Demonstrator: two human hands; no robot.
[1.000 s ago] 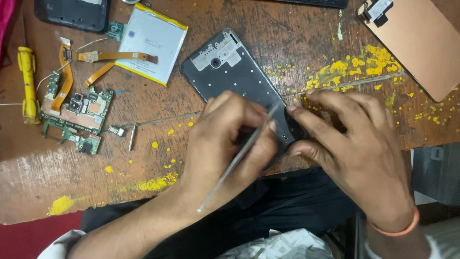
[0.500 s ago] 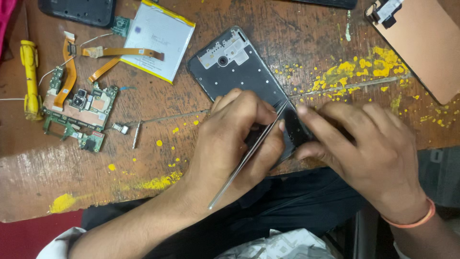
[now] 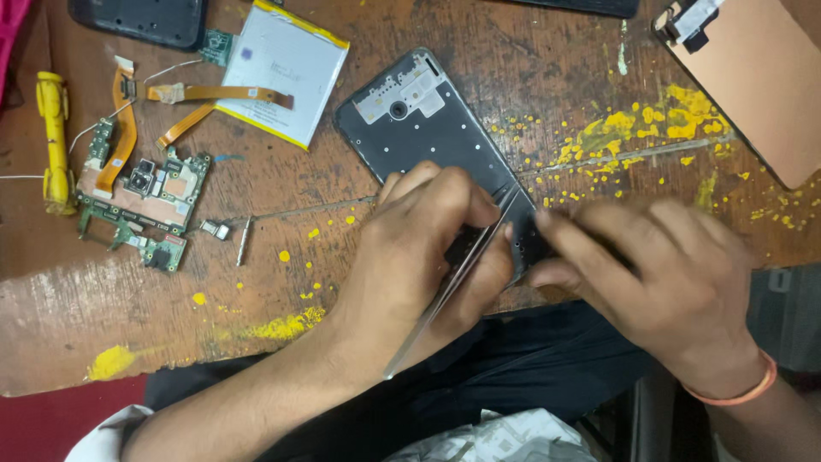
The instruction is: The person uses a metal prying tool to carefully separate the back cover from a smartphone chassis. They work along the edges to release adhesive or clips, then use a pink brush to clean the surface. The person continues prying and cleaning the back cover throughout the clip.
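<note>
The phone frame point(image 3: 428, 128), stripped and dark, lies tilted on the wooden table point(image 3: 530, 51), its lower end at the near edge; the left hand point(image 3: 419, 257) is closed on metal tweezers point(image 3: 462, 274), tips at that lower end; the right hand point(image 3: 658, 274) grips the same end from the right, fingers pressed together on it, though blur hides the exact contact. Step in hand, by judgement: working a small part at the frame's bottom end. Next move calls for a steady frame and fine tip placement. Left of the frame lie a white battery point(image 3: 282, 68), orange flex cables point(image 3: 214, 92), a circuit board point(image 3: 141, 192) and, farthest left, a yellow tool point(image 3: 53, 137).
</note>
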